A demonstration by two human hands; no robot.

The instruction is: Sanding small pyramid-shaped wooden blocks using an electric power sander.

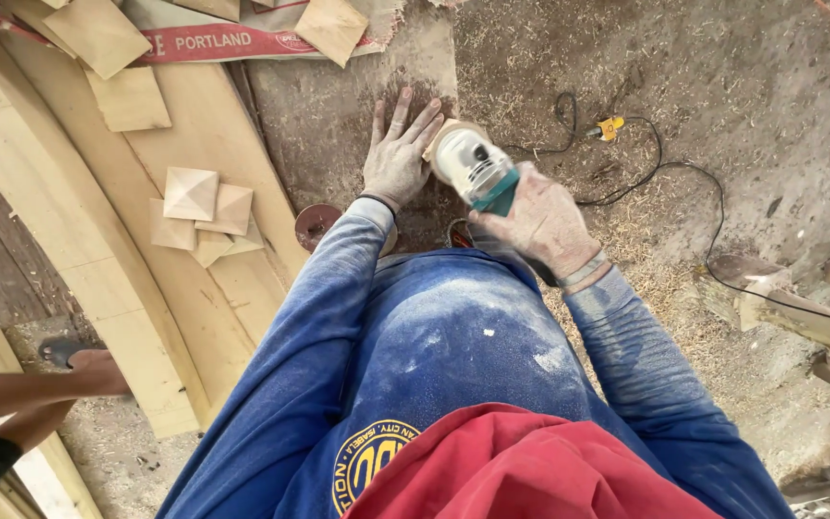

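My left hand (397, 152) lies flat, fingers spread, on a dusty plank (357, 106) on the ground, pressing beside a small light wooden piece (437, 137) that peeks out at my fingertips. My right hand (542, 223) grips the body of a white and teal angle grinder (474, 168), whose head points at that wooden piece. Both sleeves are blue and covered in sawdust. The grinder's disc is hidden under the tool.
Long pale curved boards (98, 240) lie at left with small square pyramid-topped wooden blocks (202, 207) on them. A black power cord (684, 183) loops over the sawdust-covered floor at right. Another person's foot in a sandal (88, 365) is at lower left. Timber offcuts (799, 308) sit at right.
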